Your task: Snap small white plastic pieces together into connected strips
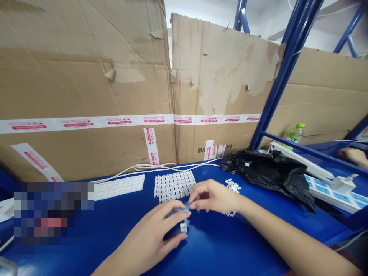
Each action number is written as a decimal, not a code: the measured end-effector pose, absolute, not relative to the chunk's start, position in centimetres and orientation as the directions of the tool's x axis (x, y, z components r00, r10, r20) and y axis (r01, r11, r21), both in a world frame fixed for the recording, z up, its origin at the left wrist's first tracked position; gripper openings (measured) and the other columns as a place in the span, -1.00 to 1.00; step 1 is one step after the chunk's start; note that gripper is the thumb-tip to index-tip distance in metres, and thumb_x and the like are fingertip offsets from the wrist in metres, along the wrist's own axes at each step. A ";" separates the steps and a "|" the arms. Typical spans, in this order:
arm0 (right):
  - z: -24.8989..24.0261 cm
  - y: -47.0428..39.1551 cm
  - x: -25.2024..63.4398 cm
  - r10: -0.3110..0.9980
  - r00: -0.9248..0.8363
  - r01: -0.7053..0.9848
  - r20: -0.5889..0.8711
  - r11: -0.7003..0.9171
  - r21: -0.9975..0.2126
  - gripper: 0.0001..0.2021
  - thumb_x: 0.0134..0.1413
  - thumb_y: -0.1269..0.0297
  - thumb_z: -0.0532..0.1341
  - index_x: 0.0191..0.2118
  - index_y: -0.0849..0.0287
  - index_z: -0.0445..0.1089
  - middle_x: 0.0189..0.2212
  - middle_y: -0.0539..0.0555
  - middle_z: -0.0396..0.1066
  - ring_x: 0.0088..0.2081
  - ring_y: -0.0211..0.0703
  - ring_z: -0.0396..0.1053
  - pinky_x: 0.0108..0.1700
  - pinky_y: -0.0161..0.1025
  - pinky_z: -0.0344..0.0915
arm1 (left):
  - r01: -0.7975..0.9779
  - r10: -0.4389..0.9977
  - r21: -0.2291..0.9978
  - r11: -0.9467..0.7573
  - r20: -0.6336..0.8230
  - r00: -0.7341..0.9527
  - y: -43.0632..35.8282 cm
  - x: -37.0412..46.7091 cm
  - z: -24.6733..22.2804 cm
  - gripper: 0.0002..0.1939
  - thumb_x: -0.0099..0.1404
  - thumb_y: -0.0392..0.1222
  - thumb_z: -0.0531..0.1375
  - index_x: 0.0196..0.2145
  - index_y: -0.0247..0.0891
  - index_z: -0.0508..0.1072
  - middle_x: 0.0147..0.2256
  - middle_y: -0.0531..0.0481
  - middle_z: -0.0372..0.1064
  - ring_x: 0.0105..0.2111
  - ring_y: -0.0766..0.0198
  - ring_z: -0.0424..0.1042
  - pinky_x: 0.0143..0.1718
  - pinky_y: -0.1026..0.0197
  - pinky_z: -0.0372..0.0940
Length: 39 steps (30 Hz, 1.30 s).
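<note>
My left hand [159, 230] reaches in low at the middle, its thumb and fingers apart. Between the thumb and forefinger shows a small white plastic piece [183, 227]; whether the fingers touch it I cannot tell. My right hand [212, 196] is close by, its thumb and forefinger pinched near my left fingertips. Whatever is in that pinch is hidden and blurred. Just behind the hands lie rows of small white plastic pieces [174, 183] set side by side. A loose pile of white pieces [232, 186] is partly covered by my right hand and wrist.
Another white gridded block [119, 186] lies to the left, beside a pixelated patch. White cables run along the cardboard wall [86, 149]. At the right are a black plastic bag [267, 168], a power strip [330, 191], a blue metal post [284, 76], a green-capped bottle [296, 133] and another person's hand [353, 155].
</note>
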State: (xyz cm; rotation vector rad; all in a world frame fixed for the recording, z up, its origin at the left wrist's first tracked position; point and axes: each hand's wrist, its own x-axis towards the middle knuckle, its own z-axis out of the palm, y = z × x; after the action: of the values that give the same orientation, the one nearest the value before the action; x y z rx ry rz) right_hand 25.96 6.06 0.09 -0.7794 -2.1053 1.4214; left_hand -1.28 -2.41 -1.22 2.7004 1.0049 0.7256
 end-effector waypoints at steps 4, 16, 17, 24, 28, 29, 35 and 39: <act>2.8 8.6 30.2 0.826 -0.470 0.483 0.310 0.535 -0.693 -0.82 0.33 0.15 0.36 -0.17 0.14 0.66 -0.29 0.07 0.66 -0.28 -0.12 0.57 -0.16 -0.23 0.46 | 0.522 0.614 0.327 -0.788 0.357 0.703 -2.1 -1.4 -1.6 -0.73 0.57 -0.29 0.22 0.12 -0.01 0.58 0.09 -0.07 0.55 -0.02 0.10 0.60 0.03 0.08 0.53; 1.7 10.9 32.7 0.905 -0.243 0.800 0.349 0.391 -0.455 -0.78 0.36 0.22 0.25 -0.24 0.17 0.62 -0.33 0.13 0.68 -0.33 -0.03 0.58 -0.25 -0.21 0.37 | 0.602 0.728 0.443 -0.664 0.204 0.654 -0.7 -5.3 1.2 -0.85 0.49 -0.24 0.24 -0.10 -0.10 0.63 -0.20 0.01 0.60 -0.26 0.21 0.59 -0.23 0.23 0.44; 1.4 10.7 32.1 0.903 -0.261 0.796 0.340 0.400 -0.453 -0.78 0.37 0.21 0.26 -0.24 0.17 0.63 -0.33 0.13 0.68 -0.33 -0.03 0.58 -0.25 -0.21 0.37 | 0.624 0.745 0.439 -0.647 0.186 0.641 -0.5 -5.7 1.3 -0.86 0.48 -0.22 0.25 -0.09 -0.10 0.63 -0.22 0.02 0.59 -0.28 0.21 0.58 -0.23 0.23 0.43; 1.1 10.2 30.9 0.902 -0.291 0.809 0.318 0.409 -0.421 -0.78 0.39 0.21 0.27 -0.23 0.16 0.64 -0.31 0.12 0.68 -0.31 -0.04 0.59 -0.24 -0.22 0.34 | 0.712 0.800 0.364 -0.600 0.245 0.549 0.2 -7.4 1.3 -0.70 0.51 0.05 0.28 0.05 -0.14 0.64 -0.16 -0.05 0.57 -0.23 0.13 0.60 -0.20 0.17 0.49; 1.2 10.5 31.5 0.905 -0.281 0.819 0.318 0.400 -0.412 -0.77 0.39 0.19 0.27 -0.26 0.16 0.62 -0.34 0.11 0.67 -0.33 -0.05 0.57 -0.26 -0.22 0.32 | 0.720 0.788 0.322 -0.614 0.301 0.537 0.5 -7.0 0.8 -0.60 0.57 0.10 0.20 0.14 -0.15 0.65 -0.07 -0.11 0.56 -0.26 0.13 0.61 -0.27 0.19 0.50; 1.2 10.5 31.6 0.905 -0.279 0.818 0.320 0.399 -0.415 -0.76 0.40 0.18 0.27 -0.26 0.16 0.62 -0.34 0.11 0.67 -0.34 -0.06 0.57 -0.27 -0.23 0.31 | 0.716 0.782 0.317 -0.622 0.302 0.545 0.6 -6.9 0.6 -0.61 0.57 0.09 0.20 0.14 -0.14 0.66 -0.08 -0.10 0.56 -0.27 0.14 0.61 -0.27 0.19 0.50; 1.5 10.6 31.9 0.904 -0.286 0.811 0.316 0.405 -0.422 -0.76 0.40 0.19 0.26 -0.27 0.17 0.61 -0.36 0.11 0.65 -0.36 -0.09 0.53 -0.29 -0.22 0.28 | 0.721 0.777 0.290 -0.630 0.234 0.585 0.6 -6.7 1.1 -0.61 0.62 0.07 0.14 0.02 -0.11 0.74 -0.26 -0.04 0.51 -0.31 0.17 0.57 -0.33 0.24 0.41; 1.9 10.9 33.1 0.907 -0.366 0.805 0.207 0.421 -0.417 -0.77 0.35 0.19 0.29 -0.28 0.18 0.63 -0.41 0.08 0.63 -0.43 -0.13 0.46 -0.33 -0.21 0.25 | 0.688 0.756 0.320 -0.651 0.198 0.623 0.1 -6.7 1.6 -0.64 0.63 0.01 0.15 -0.09 -0.07 0.75 -0.33 0.00 0.46 -0.37 0.24 0.51 -0.36 0.26 0.34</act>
State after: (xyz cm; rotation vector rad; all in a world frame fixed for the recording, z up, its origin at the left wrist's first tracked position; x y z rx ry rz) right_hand 33.12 10.89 1.88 -1.4597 -2.2775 0.3439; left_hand -6.72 0.13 1.64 2.6335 1.1885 0.4681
